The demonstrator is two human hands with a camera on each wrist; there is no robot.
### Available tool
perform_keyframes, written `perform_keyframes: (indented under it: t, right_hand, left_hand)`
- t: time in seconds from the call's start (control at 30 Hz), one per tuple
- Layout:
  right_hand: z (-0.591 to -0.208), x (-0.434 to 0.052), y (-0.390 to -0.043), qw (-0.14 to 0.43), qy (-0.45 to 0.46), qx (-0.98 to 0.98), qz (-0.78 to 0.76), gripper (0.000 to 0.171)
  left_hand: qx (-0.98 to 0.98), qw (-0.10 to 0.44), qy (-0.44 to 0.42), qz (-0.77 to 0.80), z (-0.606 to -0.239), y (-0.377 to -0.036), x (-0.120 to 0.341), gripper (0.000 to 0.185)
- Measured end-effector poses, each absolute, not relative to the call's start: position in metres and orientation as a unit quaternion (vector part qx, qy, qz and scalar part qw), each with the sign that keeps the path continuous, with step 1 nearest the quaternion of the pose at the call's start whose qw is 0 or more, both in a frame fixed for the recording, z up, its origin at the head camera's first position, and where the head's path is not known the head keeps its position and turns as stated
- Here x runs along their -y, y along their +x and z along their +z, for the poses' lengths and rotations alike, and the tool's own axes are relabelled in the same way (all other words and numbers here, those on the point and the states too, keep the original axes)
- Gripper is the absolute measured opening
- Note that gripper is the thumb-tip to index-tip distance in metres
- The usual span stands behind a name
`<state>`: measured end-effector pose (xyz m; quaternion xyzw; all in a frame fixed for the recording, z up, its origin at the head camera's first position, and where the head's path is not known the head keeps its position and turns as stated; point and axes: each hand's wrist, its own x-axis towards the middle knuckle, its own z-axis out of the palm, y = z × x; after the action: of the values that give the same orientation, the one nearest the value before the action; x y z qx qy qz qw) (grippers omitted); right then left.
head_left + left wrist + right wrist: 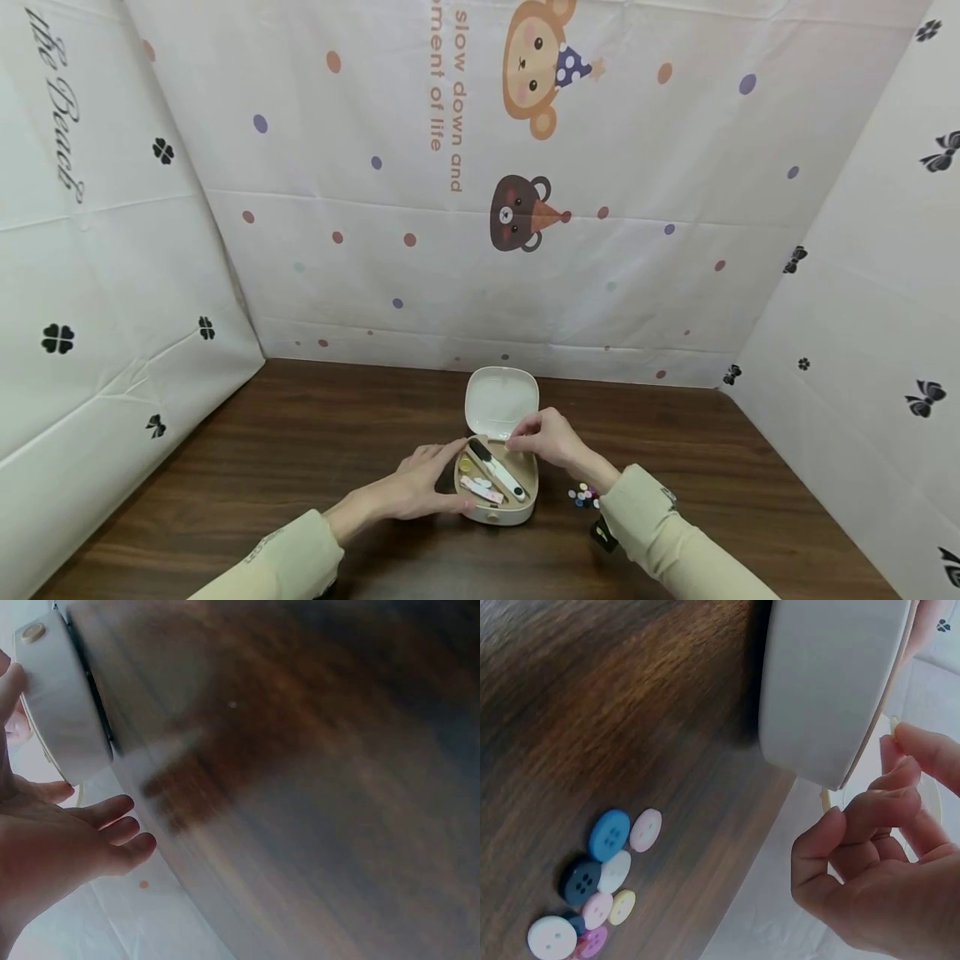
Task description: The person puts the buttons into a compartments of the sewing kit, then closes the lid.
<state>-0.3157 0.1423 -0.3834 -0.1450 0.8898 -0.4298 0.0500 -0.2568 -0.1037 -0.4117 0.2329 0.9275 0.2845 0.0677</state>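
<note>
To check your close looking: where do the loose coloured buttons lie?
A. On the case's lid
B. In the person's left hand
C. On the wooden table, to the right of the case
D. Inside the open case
C: the buttons lie on the bare table, right of the case, beside the right sleeve.

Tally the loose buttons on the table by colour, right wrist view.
Blue button: 1
Dark navy buttons: 2, one mostly hidden
Pink buttons: 3
White buttons: 2
Yellow button: 1
Total: 9

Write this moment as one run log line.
left hand: rests on box | right hand: fingers pinched at box rim | lid: open | buttons: on table
</note>
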Motion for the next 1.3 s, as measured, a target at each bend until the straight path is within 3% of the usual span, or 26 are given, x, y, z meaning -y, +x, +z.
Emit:
perform_keyframes:
  t: [0.47, 0.8, 1.3]
  right_hand:
    - [-0.39, -0.123, -0.316, -0.026, -0.197, -0.915, -0.351, 0.01]
    - [-0.392, -0.118, -0.318, -0.035, -0.202, -0.923, -0.326, 0.012]
    - [-0.385, -0.166, -0.307, -0.047, -0.264, -0.891, -0.366, 0.009]
  left_hand:
    - [-0.927, 0.087, 0.225, 0.288, -0.412, -0.257, 0.104, 0.092]
    - [-0.924, 0.091, 0.226, 0.294, -0.41, -0.256, 0.105, 0.091]
    - [-0.918, 0.084, 0.238, 0.306, -0.409, -0.253, 0.105, 0.092]
